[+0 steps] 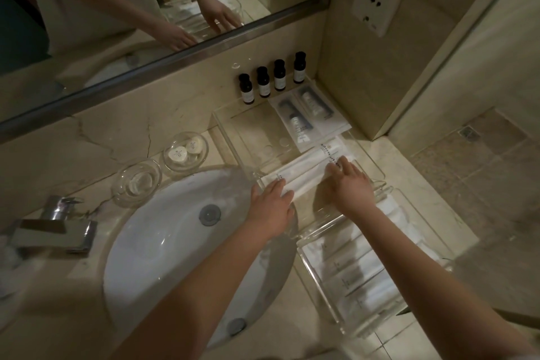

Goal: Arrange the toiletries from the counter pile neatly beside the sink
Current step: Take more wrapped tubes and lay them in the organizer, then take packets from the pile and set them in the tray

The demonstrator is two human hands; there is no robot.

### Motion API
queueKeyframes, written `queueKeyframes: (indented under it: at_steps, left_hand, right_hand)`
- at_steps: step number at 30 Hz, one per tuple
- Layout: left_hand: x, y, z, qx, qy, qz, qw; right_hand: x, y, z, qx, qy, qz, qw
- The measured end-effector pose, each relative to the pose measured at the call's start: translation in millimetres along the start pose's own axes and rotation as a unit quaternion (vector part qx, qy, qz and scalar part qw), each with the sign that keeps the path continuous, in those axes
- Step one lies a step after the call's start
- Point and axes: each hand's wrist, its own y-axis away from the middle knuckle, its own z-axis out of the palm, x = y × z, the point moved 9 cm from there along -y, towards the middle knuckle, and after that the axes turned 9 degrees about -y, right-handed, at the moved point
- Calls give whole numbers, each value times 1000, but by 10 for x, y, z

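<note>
A clear acrylic tray (233, 140) stands on the counter right of the white sink (163, 237). In it lie two sachet packs with small tubes (309, 114) and several long white packets (304, 168). My left hand (270, 207) rests with straight fingers on the left end of the nearest packet. My right hand (347, 184) presses flat on the right ends of the packets. A row of small dark bottles (271, 79) stands upright against the wall behind the tray.
A second clear tray (321, 231) holding several white packets sits near the counter's front right. Two glass dishes (137, 181) lie left of the tray, the farther dish (201, 161) with two round soaps. The chrome tap (55, 228) is at the left; a mirror hangs above.
</note>
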Motion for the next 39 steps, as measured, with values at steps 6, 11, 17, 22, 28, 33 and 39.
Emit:
queueKeyframes:
  at_steps: [6,11,17,22,28,33,39]
  left_hand:
    - [-133,112,-104,33,7,-12,999]
    - [-412,435,-342,94,31,-60,993]
    - [-862,1110,-403,144,63,-134,978]
    - [-1278,1812,-166,163,118,-209,957]
    - [-1879,2687,346,170,160,-307,923]
    - [-2466,3430,836,141,179,-397,889]
    - [-3162,4197,1379,101,213,-491,838]
  right_hand:
    - [-166,116,-135,17,4,6,1000]
    - [-533,299,-255,41,-40,-52,997]
    - [-1208,710,-299,85,-70,-162,981]
    - [-1801,1102,-57,61,-86,-221,970]
    - [-2545,1544,429,-4,-76,-293,953]
    - [-3233,1835,915,-89,-69,-334,936]
    - [-4062,2059,1475,-177,-23,-373,911]
